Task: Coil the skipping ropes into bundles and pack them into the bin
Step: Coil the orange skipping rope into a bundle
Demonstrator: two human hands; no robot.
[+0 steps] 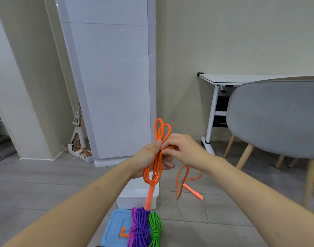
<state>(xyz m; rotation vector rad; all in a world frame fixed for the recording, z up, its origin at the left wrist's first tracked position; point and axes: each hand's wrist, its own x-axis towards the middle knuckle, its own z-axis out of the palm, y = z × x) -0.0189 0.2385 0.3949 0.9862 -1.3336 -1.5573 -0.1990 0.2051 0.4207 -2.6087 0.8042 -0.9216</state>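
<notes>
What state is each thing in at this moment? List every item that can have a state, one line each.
orange rope: partly coiled, held up, tail hanging loose
left hand: grips the orange loops
right hand: pinches a strand at the bundle
white bin: open, on the floor
blue lid: off the bin, flat on the floor
pink rope: coiled, tied
purple rope: coiled, tied
green rope: coiled, tied

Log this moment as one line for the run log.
left hand: grips orange rope coil | right hand: pinches strand | bin: below

Open white bin (pixel 134 200) below; grey chair (pixel 277 118) crowding right.
</notes>
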